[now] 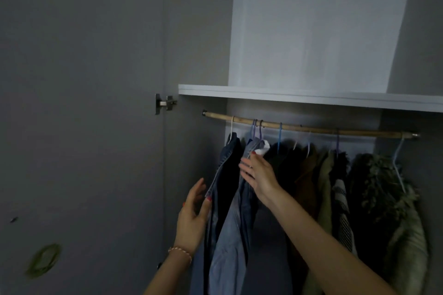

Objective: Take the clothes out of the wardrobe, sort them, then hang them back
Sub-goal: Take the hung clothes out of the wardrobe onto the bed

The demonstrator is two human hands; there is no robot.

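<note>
- Nearest, left hand (194,211), fingers straight, touching dark denim garment (227,175).
- Right hand (257,175), fingers spread, pressed against lighter jeans (230,235).
- Behind, on wooden rail (311,129) under shelf (311,97): olive jacket (324,189), leaf-print garment (383,187).
- Open wardrobe door (81,103) at left.

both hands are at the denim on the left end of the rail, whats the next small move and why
Probably lift the hook of the light denim garment off the wooden rail. The right hand already lies against its top just under the hangers, and the left hand touches the dark denim garment beside it, fingers straight. Neither has a grip yet, and the clothes still hang inside.
</note>
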